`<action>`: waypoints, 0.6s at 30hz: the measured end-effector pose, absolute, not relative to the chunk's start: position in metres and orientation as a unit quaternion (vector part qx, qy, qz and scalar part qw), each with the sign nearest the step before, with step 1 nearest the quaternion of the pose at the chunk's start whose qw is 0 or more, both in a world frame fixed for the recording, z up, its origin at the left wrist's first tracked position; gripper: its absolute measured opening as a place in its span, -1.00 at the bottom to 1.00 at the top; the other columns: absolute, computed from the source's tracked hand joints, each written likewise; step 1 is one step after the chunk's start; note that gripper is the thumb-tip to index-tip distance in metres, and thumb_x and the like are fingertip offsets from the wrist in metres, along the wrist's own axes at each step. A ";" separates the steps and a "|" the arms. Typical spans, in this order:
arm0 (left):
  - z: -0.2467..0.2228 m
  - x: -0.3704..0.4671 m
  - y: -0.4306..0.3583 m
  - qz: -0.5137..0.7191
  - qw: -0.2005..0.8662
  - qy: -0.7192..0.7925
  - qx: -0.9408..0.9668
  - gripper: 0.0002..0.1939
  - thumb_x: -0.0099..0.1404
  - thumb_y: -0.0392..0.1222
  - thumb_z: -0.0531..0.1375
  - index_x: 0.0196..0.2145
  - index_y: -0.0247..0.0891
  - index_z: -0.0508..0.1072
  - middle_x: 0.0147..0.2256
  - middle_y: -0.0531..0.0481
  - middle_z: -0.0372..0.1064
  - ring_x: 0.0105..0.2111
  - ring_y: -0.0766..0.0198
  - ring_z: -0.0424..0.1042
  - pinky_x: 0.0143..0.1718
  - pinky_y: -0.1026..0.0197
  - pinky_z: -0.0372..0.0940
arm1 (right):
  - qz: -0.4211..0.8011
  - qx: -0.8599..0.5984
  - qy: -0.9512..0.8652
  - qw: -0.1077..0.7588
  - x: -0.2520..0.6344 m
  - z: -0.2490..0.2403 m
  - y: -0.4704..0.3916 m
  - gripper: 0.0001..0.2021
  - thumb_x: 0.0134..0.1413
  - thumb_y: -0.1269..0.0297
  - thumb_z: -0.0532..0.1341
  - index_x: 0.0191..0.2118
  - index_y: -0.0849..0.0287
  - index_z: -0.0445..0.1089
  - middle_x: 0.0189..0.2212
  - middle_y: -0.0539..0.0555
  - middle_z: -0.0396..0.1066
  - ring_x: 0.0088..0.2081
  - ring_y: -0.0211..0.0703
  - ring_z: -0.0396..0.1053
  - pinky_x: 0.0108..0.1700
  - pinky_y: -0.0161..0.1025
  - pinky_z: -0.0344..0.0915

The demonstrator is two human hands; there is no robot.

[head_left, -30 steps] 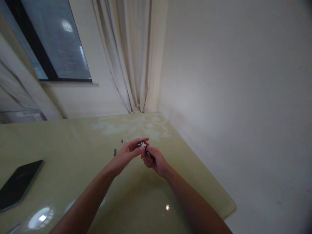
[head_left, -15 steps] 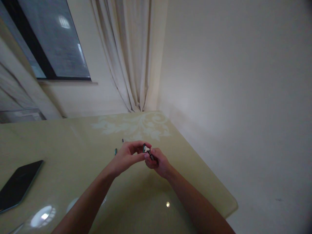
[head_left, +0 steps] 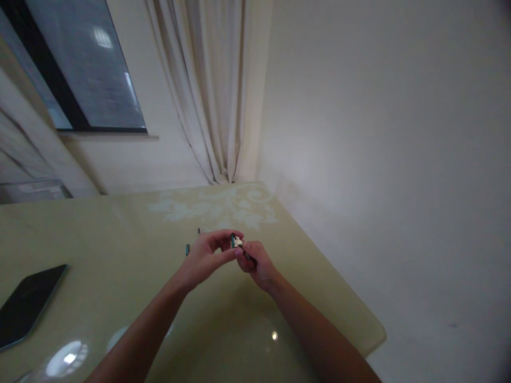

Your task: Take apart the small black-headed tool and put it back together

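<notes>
Both hands work close together above the table, on a small object that looks like a razor. Its narrow dark green head [head_left: 232,241] stands upright between the fingertips of my left hand [head_left: 205,257], thumb below and fingers above. A pale metallic neck shows at the head's right side. My right hand [head_left: 257,264] is closed around the dark handle [head_left: 248,256], most of which the fingers hide. Whether head and neck are fully joined cannot be made out. Left of my left hand lies a small dark green piece [head_left: 187,249]; a small dark piece [head_left: 199,231] lies behind it.
A dark tablet-like slab [head_left: 30,303] lies at the left of the glossy, pale yellow-green table [head_left: 99,250]. A white wall [head_left: 359,159] runs along the table's right side. Curtains [head_left: 211,96] and a window [head_left: 88,64] are beyond the far edge.
The view has shifted slightly. Both hands keep their hold, and the razor has turned a little, so more of its pale neck shows and less of the handle.
</notes>
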State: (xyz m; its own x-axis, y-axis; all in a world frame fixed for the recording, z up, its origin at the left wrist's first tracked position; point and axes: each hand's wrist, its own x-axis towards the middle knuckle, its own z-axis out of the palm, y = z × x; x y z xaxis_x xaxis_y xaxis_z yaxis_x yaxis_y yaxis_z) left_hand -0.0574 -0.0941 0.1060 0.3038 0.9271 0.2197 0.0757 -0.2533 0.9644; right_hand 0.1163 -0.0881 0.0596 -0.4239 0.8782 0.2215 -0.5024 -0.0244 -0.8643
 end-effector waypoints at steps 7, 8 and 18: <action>0.102 -0.059 -0.091 0.460 0.443 0.388 0.665 -0.52 0.21 0.07 0.44 0.00 -0.24 0.61 -0.30 -0.05 0.53 -0.32 0.23 0.45 -0.26 0.21 0.36 | 0.707 -0.183 -0.484 0.482 0.114 0.059 -0.086 -0.48 0.19 -0.13 0.30 -0.54 0.18 0.24 -0.68 -0.19 -0.12 -0.64 -0.41 -0.26 -0.59 -0.30 -0.36; 0.102 -0.060 -0.091 0.460 0.441 0.385 0.667 -0.52 0.21 0.06 0.43 0.01 -0.24 0.60 -0.29 -0.06 0.53 -0.32 0.23 0.45 -0.26 0.21 0.36 | 0.708 -0.182 -0.483 0.482 0.114 0.059 -0.086 -0.48 0.19 -0.14 0.30 -0.54 0.18 0.23 -0.68 -0.19 -0.12 -0.64 -0.41 -0.25 -0.59 -0.29 -0.36; 0.103 -0.060 -0.094 0.464 0.472 0.358 0.658 -0.53 0.22 0.01 0.44 0.03 -0.23 0.59 -0.28 -0.06 0.54 -0.29 0.21 0.48 -0.22 0.17 0.40 | 0.691 -0.171 -0.519 0.473 0.115 0.056 -0.083 -0.45 0.24 -0.15 0.27 -0.57 0.15 0.17 -0.66 -0.18 -0.10 -0.63 -0.39 -0.22 -0.57 -0.27 -0.32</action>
